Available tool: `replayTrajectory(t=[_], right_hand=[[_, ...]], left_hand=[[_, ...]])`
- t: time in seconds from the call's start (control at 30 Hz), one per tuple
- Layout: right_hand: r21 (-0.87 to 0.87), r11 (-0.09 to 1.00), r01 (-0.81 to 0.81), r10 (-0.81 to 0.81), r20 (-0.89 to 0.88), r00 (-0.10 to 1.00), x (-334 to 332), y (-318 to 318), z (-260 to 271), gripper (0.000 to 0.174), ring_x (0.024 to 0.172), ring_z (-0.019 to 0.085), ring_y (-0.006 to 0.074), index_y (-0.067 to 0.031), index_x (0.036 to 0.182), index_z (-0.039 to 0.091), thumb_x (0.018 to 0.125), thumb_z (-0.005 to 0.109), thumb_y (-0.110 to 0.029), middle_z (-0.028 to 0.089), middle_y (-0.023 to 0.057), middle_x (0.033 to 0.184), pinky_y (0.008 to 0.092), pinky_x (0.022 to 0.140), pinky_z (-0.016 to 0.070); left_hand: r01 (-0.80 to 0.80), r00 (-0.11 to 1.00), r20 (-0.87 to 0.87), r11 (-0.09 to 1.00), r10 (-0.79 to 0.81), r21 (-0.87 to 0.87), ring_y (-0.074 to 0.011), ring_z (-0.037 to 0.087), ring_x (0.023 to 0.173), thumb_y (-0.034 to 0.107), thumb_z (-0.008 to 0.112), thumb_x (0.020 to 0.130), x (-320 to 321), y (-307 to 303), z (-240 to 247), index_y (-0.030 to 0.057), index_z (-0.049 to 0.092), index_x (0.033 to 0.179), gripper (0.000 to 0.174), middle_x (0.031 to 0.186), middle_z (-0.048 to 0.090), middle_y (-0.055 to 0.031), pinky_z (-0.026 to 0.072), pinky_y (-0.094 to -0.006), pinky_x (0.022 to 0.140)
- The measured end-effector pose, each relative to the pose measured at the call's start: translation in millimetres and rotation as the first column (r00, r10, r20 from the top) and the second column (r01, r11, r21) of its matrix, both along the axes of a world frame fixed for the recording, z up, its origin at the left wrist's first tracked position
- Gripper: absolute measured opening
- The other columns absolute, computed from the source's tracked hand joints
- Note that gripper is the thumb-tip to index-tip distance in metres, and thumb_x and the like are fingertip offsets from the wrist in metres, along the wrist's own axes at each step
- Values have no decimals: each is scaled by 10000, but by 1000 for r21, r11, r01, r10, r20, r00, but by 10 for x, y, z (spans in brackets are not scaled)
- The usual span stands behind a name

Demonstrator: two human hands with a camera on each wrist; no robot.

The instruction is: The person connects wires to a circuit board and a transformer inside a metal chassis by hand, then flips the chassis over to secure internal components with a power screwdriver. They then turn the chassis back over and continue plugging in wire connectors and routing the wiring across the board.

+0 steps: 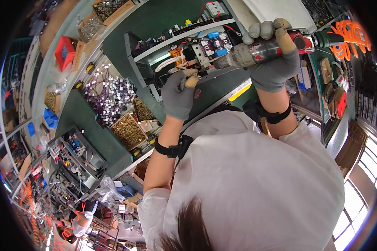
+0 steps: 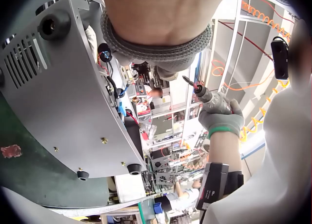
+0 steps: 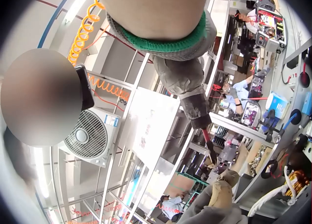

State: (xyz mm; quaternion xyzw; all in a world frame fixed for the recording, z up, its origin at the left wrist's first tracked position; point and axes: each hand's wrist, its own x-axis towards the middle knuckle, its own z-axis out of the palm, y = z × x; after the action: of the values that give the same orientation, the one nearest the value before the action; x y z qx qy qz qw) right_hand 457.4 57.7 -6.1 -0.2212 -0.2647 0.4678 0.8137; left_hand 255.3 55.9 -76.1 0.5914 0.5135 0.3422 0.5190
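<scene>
A grey metal chassis (image 1: 144, 79) holds circuit boards, a copper coil (image 1: 179, 57) and white cable; in the left wrist view its slotted outer panel (image 2: 63, 112) shows. The gloved left hand (image 1: 178, 94) is at the chassis's near edge, thumb and finger pinching a small metallic piece whose shape is unclear. The gloved right hand (image 1: 276, 62) grips a power screwdriver (image 1: 249, 55), held nearly level and pointing toward the left hand. In the right wrist view, the screwdriver's bit (image 3: 210, 148) stands just apart from the left hand's fingertips (image 3: 226, 178).
An orange coiled hose (image 1: 349, 38) hangs behind the screwdriver. Left of the chassis lie a pile of white connectors (image 1: 109, 92), a box of brass-coloured parts (image 1: 128, 130) and a red bin (image 1: 65, 53). Another chassis (image 1: 77, 152) stands farther left.
</scene>
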Motion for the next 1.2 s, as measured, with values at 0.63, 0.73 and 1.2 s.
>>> replayTrajectory(t=[0.63, 0.73, 1.2], right_hand=[[-41, 998, 40, -39, 20, 999, 102, 19, -66, 158, 804, 537, 247, -42, 939, 518, 861, 459, -166, 520, 80, 789, 387, 716, 444], [-86, 969, 230, -235, -57, 970, 11, 94, -38, 182, 671, 541, 228, -66, 950, 535, 791, 584, -140, 548, 84, 740, 366, 627, 482], [-177, 935, 309, -289, 128, 949, 311, 40, -287, 147, 720, 538, 238, -35, 927, 525, 815, 508, -129, 533, 90, 752, 370, 662, 461]], left_hand=[[230, 972, 58, 973, -228, -15, -187, 625, 756, 83, 600, 817, 36, 267, -171, -7, 589, 1036, 238, 864, 636, -122, 496, -273, 671], [346, 936, -149, 912, -319, 221, -187, 615, 749, 92, 593, 828, 79, 338, 56, -4, 581, 1059, 250, 885, 632, -128, 486, -264, 670], [899, 362, -815, 400, -451, 178, -232, 581, 819, 89, 635, 681, -122, 926, -248, 174, 639, 872, 208, 787, 566, -31, 437, -367, 707]])
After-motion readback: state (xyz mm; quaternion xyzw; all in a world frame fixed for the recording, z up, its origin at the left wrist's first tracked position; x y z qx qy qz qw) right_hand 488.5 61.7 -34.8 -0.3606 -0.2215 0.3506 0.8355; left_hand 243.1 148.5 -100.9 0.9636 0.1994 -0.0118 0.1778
